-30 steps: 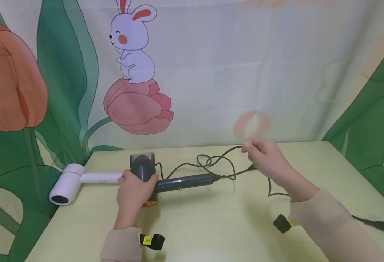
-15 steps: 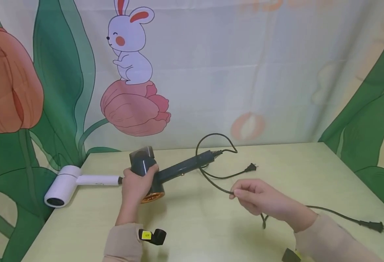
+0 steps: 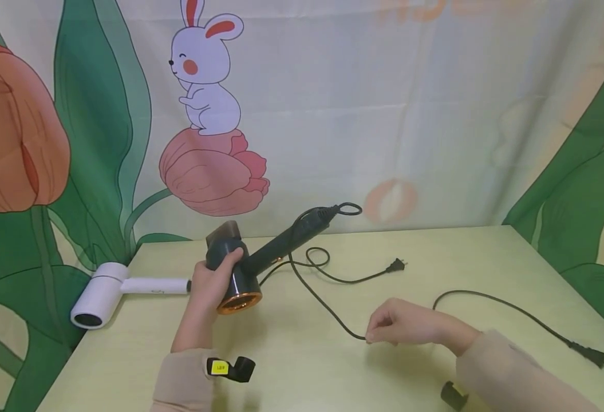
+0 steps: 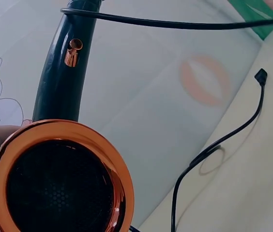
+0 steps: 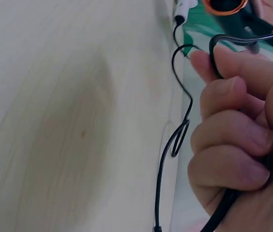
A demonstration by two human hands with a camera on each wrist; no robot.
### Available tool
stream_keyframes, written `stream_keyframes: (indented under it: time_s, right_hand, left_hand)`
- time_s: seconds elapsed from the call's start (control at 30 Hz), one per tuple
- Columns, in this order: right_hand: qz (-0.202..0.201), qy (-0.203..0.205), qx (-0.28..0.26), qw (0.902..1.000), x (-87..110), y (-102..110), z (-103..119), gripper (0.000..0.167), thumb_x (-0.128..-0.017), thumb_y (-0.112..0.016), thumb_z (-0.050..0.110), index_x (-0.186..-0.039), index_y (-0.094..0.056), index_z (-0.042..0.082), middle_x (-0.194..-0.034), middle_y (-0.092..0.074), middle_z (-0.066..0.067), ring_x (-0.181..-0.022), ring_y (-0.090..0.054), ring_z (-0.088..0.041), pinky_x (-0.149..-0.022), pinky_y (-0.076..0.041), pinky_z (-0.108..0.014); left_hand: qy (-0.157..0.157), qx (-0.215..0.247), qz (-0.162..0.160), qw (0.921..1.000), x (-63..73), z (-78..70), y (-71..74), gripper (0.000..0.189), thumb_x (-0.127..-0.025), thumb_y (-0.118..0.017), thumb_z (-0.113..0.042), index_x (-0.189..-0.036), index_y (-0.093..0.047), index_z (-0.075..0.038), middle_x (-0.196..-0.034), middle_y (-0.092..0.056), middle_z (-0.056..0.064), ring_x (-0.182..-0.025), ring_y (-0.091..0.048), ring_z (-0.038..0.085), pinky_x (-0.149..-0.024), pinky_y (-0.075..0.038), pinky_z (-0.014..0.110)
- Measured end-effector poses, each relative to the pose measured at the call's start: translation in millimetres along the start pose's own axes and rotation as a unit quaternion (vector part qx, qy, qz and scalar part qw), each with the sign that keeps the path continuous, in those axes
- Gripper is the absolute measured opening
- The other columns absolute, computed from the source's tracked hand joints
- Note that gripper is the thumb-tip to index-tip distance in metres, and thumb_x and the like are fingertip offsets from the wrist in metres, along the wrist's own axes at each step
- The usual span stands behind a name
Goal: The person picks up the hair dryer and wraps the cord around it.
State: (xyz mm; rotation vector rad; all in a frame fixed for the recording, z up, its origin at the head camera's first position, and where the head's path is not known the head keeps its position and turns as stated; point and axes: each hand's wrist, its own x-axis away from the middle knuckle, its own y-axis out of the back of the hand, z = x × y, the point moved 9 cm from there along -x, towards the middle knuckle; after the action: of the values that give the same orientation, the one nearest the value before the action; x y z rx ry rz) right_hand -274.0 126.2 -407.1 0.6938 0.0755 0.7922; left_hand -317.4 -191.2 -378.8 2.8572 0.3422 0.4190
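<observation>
My left hand [image 3: 210, 286] grips a dark hair dryer [image 3: 268, 252] by its head, the handle tilted up to the right. A copper-coloured ring [image 4: 125, 179] surrounds its rear grille in the left wrist view. From the handle's tip the black cord [image 3: 318, 303] loops back and passes across the handle, then runs down to my right hand [image 3: 405, 323]. There the thumb and index finger pinch it, while the other fingers curl over a further length [image 5: 223, 208] of it. The cord's far end carries a two-pin plug [image 3: 595, 356] on the right.
A white hair dryer [image 3: 101, 294] lies at the table's left edge. Its cord [image 3: 353, 281] trails behind the dark dryer to a plug [image 3: 396, 265]. A printed curtain [image 3: 322, 131] hangs behind the pale table [image 3: 302, 366].
The dark dryer's handle has swung upward in my left hand. My right hand has come toward me with the cord, which now crosses the handle.
</observation>
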Motion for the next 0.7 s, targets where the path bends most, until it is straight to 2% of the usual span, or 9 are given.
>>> stream_keyframes:
  time_s: [0.17,0.3,0.47,0.6,0.7]
  right_hand:
    - [-0.006,-0.037,0.022,0.9991,-5.7,5.5,-18.2,0.016,-0.088,-0.064,0.021,-0.084,-0.073,0.009,-0.062,-0.051,0.005,-0.053,-0.041,-0.007,-0.054,-0.042,-0.022]
    - [-0.012,-0.048,0.056,0.9972,-12.1,7.7,-27.1,0.015,-0.087,-0.065,0.021,-0.080,-0.073,0.011,-0.064,-0.058,0.002,-0.053,-0.044,-0.007,-0.051,-0.040,-0.022]
    - [-0.044,-0.079,0.109,0.9900,-22.5,17.6,-37.9,0.017,-0.087,-0.065,0.022,-0.074,-0.071,0.013,-0.068,-0.061,0.000,-0.055,-0.049,-0.009,-0.053,-0.043,-0.026]
    - [-0.082,-0.096,0.143,0.9817,-27.6,32.7,-42.2,0.020,-0.088,-0.065,0.023,-0.072,-0.069,0.012,-0.067,-0.061,0.001,-0.055,-0.048,-0.010,-0.054,-0.042,-0.027]
    - [-0.113,-0.098,0.167,0.9744,-27.9,46.9,-42.9,0.025,-0.089,-0.064,0.028,-0.073,-0.068,0.009,-0.063,-0.057,0.003,-0.055,-0.045,-0.010,-0.054,-0.040,-0.026]
  left_hand:
    - [-0.001,0.011,-0.007,0.9999,1.3,-9.3,4.0,0.109,-0.078,-0.056,-0.069,-0.149,-0.004,-0.003,-0.145,-0.029,0.023,-0.127,-0.043,0.035,-0.106,-0.038,0.046]
    - [-0.013,0.019,0.000,0.9997,3.2,-18.6,3.0,0.108,-0.078,-0.057,-0.069,-0.149,-0.006,-0.005,-0.145,-0.030,0.021,-0.126,-0.045,0.034,-0.105,-0.040,0.046]
    - [-0.037,-0.006,0.048,0.9981,11.7,-27.5,-6.4,0.105,-0.078,-0.057,-0.069,-0.149,-0.009,-0.008,-0.143,-0.034,0.020,-0.123,-0.047,0.034,-0.102,-0.042,0.048]
    - [-0.071,-0.040,0.096,0.9920,20.5,-33.1,-17.3,0.095,-0.082,-0.056,-0.064,-0.147,-0.015,-0.008,-0.138,-0.039,0.018,-0.118,-0.050,0.033,-0.096,-0.047,0.046]
    - [-0.095,-0.061,0.117,0.9868,25.6,-35.4,-23.1,0.087,-0.084,-0.058,-0.059,-0.144,-0.021,-0.008,-0.134,-0.043,0.018,-0.115,-0.053,0.033,-0.091,-0.050,0.043]
